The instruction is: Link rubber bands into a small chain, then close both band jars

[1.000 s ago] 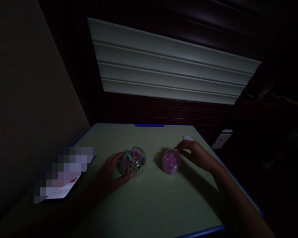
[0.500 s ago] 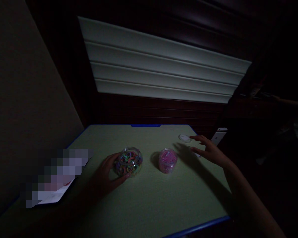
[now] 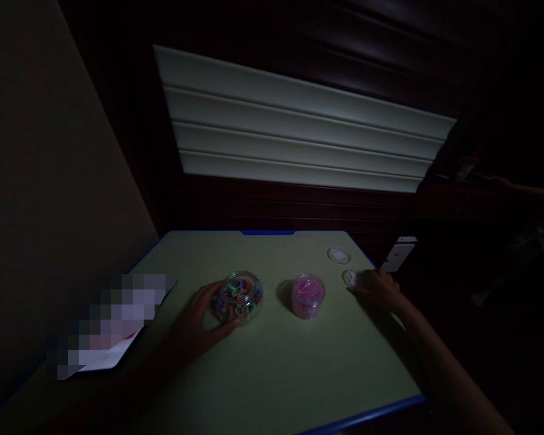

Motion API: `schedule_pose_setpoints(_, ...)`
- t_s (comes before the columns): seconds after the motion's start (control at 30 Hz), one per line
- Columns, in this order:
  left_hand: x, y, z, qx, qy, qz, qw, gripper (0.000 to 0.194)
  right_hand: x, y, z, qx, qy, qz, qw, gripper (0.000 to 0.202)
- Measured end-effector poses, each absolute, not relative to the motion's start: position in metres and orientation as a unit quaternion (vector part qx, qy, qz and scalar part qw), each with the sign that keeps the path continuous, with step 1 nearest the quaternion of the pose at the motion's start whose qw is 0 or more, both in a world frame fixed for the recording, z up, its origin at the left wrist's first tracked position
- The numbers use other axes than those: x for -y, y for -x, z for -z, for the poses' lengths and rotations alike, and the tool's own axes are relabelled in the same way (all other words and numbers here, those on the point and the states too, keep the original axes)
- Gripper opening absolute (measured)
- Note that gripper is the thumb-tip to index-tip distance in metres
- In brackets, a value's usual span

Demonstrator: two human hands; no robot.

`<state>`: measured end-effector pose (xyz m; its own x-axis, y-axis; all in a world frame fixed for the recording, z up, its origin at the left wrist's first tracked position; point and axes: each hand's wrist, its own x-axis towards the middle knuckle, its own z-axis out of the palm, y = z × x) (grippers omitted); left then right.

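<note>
Head view, very dim. Left hand [image 3: 194, 320] cups the clear jar [image 3: 239, 297] of multicolour loops, fingers wrapped on its near-left side, jar standing mid-table. Right hand [image 3: 378, 289] lies flat w/ fingertips on a small clear lid [image 3: 350, 278] close to the table's [image 3: 272, 374] right edge; can't tell if it's gripped or just touched. Pink-filled jar [image 3: 307, 295] stands open between the hands. A second lid [image 3: 338, 255] lies farther back. Step looks like lid pickup; it calls for a careful pinch, edge is close. Open room in front; paper [image 3: 104, 356] at left.
</note>
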<state>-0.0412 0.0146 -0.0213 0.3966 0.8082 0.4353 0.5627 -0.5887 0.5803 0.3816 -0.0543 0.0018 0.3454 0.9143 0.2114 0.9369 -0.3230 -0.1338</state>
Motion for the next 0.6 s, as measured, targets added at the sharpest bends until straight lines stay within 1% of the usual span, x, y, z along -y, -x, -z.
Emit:
schedule_pose_setpoints(0.07, -0.014, 0.041, 0.021, -0.417, -0.816, -0.359, 0.176, 0.063, 0.051, -0.380, -0.003, 0.573, 0.804, 0.034, 0.155, 0.053)
schedule_pose_setpoints(0.13, -0.014, 0.041, 0.022, -0.413, -0.817, -0.362, 0.177, 0.063, 0.048, -0.378, -0.007, 0.584, 0.787, 0.018, 0.198, 0.053)
schedule_pose_setpoints(0.23, -0.014, 0.041, 0.024, -0.407, -0.821, -0.359, 0.178, 0.063, 0.040, -0.367, -0.021, 0.606, 0.751, -0.002, 0.263, 0.061)
schedule_pose_setpoints(0.33, -0.012, 0.041, 0.023, -0.413, -0.818, -0.353, 0.186, 0.060, 0.031, -0.339, -0.046, 0.621, 0.713, 0.010, 0.325, 0.074)
schedule_pose_setpoints(0.4, -0.010, 0.040, 0.022, -0.416, -0.813, -0.359, 0.191, 0.060, 0.026, -0.312, -0.067, 0.643, 0.653, 0.022, 0.400, 0.074)
schedule_pose_setpoints(0.47, -0.008, 0.039, 0.019, -0.415, -0.810, -0.366, 0.195, 0.061, 0.022, -0.282, -0.085, 0.690, 0.601, -0.006, 0.404, 0.066)
schedule_pose_setpoints(0.5, -0.007, 0.039, 0.018, -0.414, -0.809, -0.367, 0.197, 0.061, 0.020, -0.268, -0.093, 0.711, 0.586, -0.027, 0.388, 0.067)
schedule_pose_setpoints(0.6, -0.005, 0.038, 0.016, -0.412, -0.811, -0.362, 0.203, 0.062, 0.017, -0.233, -0.104, 0.771, 0.563, -0.086, 0.285, 0.074)
